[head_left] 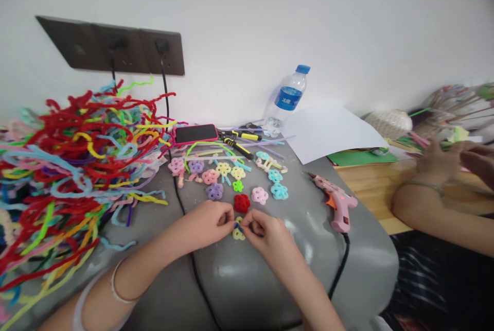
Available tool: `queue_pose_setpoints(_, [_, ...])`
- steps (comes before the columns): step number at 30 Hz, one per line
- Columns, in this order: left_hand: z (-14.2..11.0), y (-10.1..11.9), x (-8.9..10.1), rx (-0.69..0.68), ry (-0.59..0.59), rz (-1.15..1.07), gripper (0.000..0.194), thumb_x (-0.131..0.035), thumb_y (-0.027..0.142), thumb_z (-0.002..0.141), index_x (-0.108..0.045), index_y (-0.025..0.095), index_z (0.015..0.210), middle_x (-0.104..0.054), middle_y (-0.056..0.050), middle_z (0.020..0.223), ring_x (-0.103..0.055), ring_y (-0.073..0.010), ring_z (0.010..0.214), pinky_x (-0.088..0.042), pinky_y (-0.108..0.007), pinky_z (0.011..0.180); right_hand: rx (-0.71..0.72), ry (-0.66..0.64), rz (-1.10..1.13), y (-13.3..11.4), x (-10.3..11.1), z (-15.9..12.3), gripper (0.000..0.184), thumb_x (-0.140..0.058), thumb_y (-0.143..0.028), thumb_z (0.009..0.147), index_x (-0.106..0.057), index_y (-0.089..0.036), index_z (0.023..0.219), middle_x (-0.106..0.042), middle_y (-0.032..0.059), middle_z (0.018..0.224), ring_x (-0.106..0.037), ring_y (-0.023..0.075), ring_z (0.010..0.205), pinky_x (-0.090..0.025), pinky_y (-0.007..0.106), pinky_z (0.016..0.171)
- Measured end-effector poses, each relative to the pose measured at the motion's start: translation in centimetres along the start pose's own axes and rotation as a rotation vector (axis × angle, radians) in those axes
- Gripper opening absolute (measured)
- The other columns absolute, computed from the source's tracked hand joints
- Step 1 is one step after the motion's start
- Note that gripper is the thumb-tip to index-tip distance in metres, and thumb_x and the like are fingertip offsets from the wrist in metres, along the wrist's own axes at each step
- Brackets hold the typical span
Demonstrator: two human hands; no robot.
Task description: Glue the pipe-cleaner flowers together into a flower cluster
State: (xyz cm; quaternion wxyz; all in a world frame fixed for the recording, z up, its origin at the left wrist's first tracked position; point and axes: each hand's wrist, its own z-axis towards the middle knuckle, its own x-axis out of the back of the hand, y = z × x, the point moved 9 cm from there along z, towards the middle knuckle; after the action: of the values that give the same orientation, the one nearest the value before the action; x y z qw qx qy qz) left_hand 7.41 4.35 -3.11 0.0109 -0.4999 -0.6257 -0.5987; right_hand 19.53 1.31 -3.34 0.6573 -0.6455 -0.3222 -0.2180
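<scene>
My left hand (pixel 210 223) and my right hand (pixel 266 232) meet at the front middle of the grey table, fingertips pinched on a short dark blue pipe cleaner (pixel 236 225). Right beneath it is a pale yellow pipe cleaner flower (pixel 238 235), partly covered by my fingers. A red flower (pixel 242 203) lies just beyond. More fuzzy flowers are set out farther back: a pink one (pixel 260 195), a small green one (pixel 237 186), a purple one (pixel 214 191) and a light blue one (pixel 279 191).
A tangled heap of pipe cleaners (pixel 77 166) fills the left. Behind stand a phone (pixel 196 134), yellow-black pliers (pixel 238 147) and a water bottle (pixel 288 99). A pink glue gun (pixel 339 207) with a black cord lies right, near white paper (pixel 335 133). Another person's hands (pixel 440 163) work beside.
</scene>
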Motion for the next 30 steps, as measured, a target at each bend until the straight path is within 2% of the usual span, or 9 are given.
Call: queue_pose_setpoints(30, [-0.07,0.04,-0.07,0.0,-0.009,0.002,0.013,-0.052,0.026,0.082,-0.059,0.019,0.074,-0.052,0.005,0.059,-0.048,-0.0116,0.057,-0.03,-0.023,0.054,0.006,0.009,0.003,0.05,0.04,-0.04,0.01,-0.057,-0.015,0.078,-0.065,-0.02,0.073,-0.042,-0.0078,0.052,-0.041,0.0103,0.049,-0.026,0.02,0.05])
